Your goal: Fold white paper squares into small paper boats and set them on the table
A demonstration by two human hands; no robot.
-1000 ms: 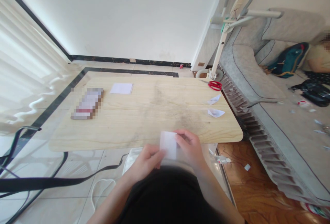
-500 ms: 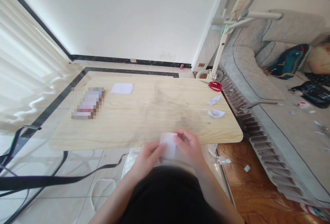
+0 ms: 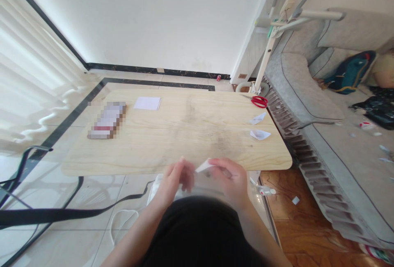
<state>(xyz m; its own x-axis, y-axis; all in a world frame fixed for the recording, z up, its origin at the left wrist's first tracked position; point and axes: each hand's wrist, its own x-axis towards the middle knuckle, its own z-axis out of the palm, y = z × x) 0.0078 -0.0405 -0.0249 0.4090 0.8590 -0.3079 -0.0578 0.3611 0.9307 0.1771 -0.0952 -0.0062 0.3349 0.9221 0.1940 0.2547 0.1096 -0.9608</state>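
Note:
Both my hands work a small white sheet of paper (image 3: 205,165) just in front of the near edge of the wooden table (image 3: 175,135). My left hand (image 3: 175,179) is blurred by motion, fingers curled against the paper's left side. My right hand (image 3: 230,181) pinches the paper's right side. Only a folded tip of the paper shows between the hands.
On the table lie a blurred-out box (image 3: 106,120) and a stack of white paper (image 3: 147,103) at the far left, red scissors (image 3: 258,101) at the far right corner, and two folded paper pieces (image 3: 259,126). A grey sofa (image 3: 323,107) stands at the right. Black straps (image 3: 46,213) cross the floor.
The upright paper sheet has been folded down and now shows only a small tip. My left hand has moved up along it; the view has shifted slightly.

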